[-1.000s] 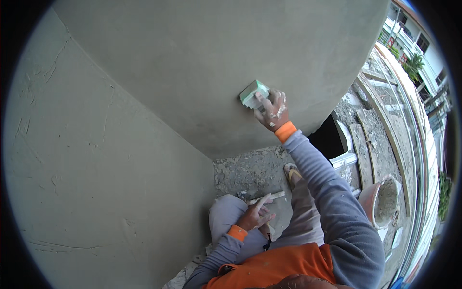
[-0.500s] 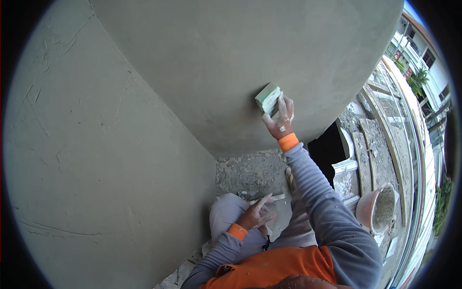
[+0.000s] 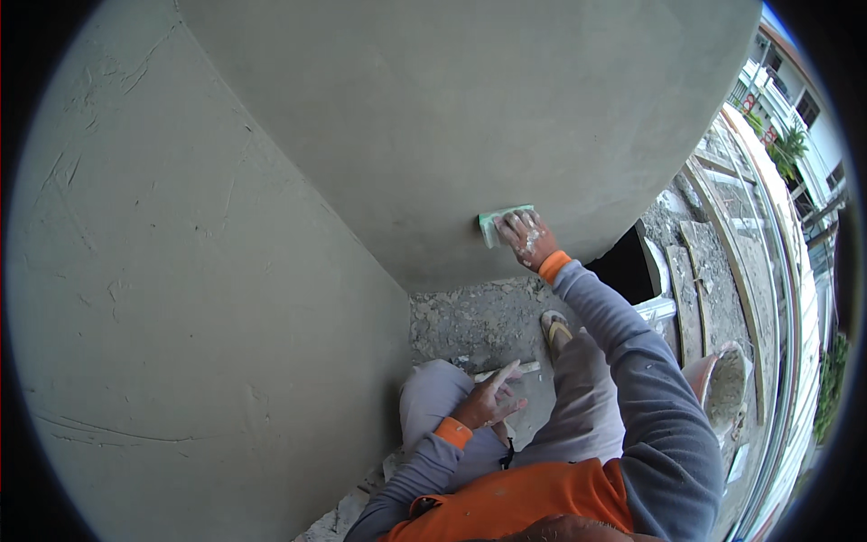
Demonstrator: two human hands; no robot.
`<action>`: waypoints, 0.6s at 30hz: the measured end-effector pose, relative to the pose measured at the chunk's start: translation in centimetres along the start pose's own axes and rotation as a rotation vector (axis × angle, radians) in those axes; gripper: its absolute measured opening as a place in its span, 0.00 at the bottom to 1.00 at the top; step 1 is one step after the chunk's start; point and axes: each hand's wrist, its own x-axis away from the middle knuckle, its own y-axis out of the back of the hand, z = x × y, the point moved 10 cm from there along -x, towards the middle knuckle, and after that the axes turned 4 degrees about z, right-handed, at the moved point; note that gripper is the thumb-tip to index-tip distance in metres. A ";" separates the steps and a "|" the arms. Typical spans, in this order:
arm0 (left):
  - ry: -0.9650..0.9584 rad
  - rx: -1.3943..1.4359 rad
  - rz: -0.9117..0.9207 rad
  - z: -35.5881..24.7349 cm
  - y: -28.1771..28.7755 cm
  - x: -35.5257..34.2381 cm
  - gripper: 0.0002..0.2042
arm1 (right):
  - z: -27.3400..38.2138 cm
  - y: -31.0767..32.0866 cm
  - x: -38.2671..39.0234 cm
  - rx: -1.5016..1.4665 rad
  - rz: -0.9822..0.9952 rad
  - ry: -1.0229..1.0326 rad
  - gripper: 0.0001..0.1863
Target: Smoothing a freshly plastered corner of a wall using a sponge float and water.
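Observation:
My right hand (image 3: 526, 237), smeared with pale plaster, is closed around a green-and-white sponge (image 3: 495, 222). The sponge rests against the lower part of the grey plastered wall (image 3: 424, 117) in front of me. Part of it is hidden under my fingers. Over my bent left knee, my left hand (image 3: 490, 399) hangs with its fingers apart and nothing in it. Just beyond its fingertips a pale flat strip (image 3: 508, 371) lies on the ground.
A second plastered wall (image 3: 208, 271) meets the first at a corner on my left. Rubble (image 3: 470, 321) covers the floor ahead. At right are a dark opening (image 3: 625, 271), boards (image 3: 684, 298), a bucket of mortar (image 3: 725, 388) and a curved metal rail (image 3: 787, 271).
My right hand has moved the sponge down the wall, and the sponge has turned flatter, with its long side more level. My left hand stays over the knee, nearly unmoved.

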 end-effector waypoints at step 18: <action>0.024 -0.037 -0.017 -1.1 0.0 -0.1 0.42 | -4.3 10.9 -7.0 0.054 -0.249 0.035 0.30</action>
